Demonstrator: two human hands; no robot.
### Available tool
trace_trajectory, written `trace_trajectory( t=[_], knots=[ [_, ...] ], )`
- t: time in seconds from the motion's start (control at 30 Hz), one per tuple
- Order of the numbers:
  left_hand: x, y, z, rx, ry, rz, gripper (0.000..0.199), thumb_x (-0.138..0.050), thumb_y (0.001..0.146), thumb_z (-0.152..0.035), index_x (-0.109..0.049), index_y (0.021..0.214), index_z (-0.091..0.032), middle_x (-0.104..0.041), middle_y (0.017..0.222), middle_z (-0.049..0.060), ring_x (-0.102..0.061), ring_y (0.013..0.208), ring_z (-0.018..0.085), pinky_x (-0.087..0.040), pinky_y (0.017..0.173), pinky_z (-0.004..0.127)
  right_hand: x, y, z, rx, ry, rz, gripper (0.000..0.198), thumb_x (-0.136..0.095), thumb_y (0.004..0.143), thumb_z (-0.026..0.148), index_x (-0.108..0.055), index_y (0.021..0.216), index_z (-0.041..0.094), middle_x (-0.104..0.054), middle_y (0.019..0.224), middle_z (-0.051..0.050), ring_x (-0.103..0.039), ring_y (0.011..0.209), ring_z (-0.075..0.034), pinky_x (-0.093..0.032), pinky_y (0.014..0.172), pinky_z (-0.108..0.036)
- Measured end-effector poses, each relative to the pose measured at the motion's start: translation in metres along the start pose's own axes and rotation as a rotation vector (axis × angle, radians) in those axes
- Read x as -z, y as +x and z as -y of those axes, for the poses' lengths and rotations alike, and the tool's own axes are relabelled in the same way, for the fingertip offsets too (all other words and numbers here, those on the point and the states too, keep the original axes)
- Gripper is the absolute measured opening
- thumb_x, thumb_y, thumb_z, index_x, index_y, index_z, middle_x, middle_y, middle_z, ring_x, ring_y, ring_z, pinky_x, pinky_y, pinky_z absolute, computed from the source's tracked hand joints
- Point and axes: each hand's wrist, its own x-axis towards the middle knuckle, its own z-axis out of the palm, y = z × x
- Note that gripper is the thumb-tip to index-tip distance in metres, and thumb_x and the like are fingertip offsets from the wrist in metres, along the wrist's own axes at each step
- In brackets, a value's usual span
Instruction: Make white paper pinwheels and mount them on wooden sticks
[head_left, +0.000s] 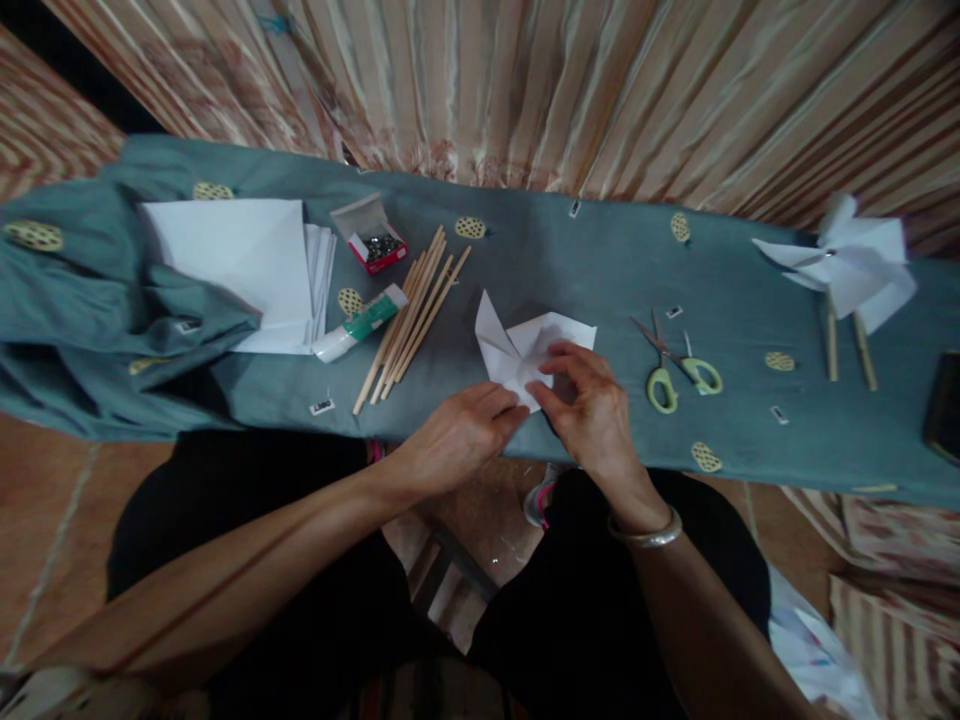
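Folded paper sheet [534, 342] at the near edge, mid-length of the cloth-covered table [615, 260]

One striped curtain [465, 90] hangs along the table's far edge. The table carries one teal cloth [735, 420] printed with at least eight yellow pineapples and several small white tags; the lettering on the tags is too small to read.

Left end: one stack of white paper [229, 265], its near left corner partly under a fold of cloth. Individual sheets cannot be counted.

Right end, toward the far corner: white paper pinwheels [862, 260] with two stick handles visible. Blades overlap; the number of wheels cannot be confirmed.

Hands: two. The left hand [476, 425] pinches the near corner of the folded paper sheet. The right hand [592, 400] touches the sheet's right portion, thumb and index finger spaced apart; whether they grip a layer cannot be told. One pointed flap stands up on the left.

Left of the sheet: at least six wooden sticks [433, 314], bundled at a slant.

Right of the sheet: one pair of green-handled scissors [666, 352], blades parted, tips toward the far edge.

Between stack and sticks: one white tube [367, 320] with a green label, print illegible.

Toward the far edge: one open red box [388, 262] containing small metal pins [382, 245], too many to count.
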Motion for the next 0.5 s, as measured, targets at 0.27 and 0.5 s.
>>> trace_trajectory(
  t=[0.27,0.5],
  knots=[
    [-0.0002,0.0005,-0.0001,-0.009,0.035,-0.002,0.018,-0.048,0.094,-0.014,-0.062,0.104,-0.010,-0.066,0.098,0.009,-0.062,0.092,0.021,-0.055,0.082,0.035,0.0005,-0.0043,0.0043,0.079,-0.014,0.035,0.019,-0.056,0.090,0.029,-0.070,0.103,0.028,-0.061,0.127,-0.007,-0.056,0.111,-0.028,-0.047,0.100,-0.048],
    [-0.0006,-0.0009,-0.0002,0.018,-0.005,0.001,0.019,-0.045,0.096,-0.016,-0.062,0.102,-0.013,-0.064,0.098,0.009,-0.062,0.092,0.020,-0.054,0.081,0.034,-0.0002,-0.0079,0.0079,0.124,-0.070,0.116,0.027,-0.044,0.094,0.026,-0.067,0.109,0.029,-0.054,0.133,-0.007,-0.052,0.115,-0.030,-0.043,0.101,-0.052]
  ],
)
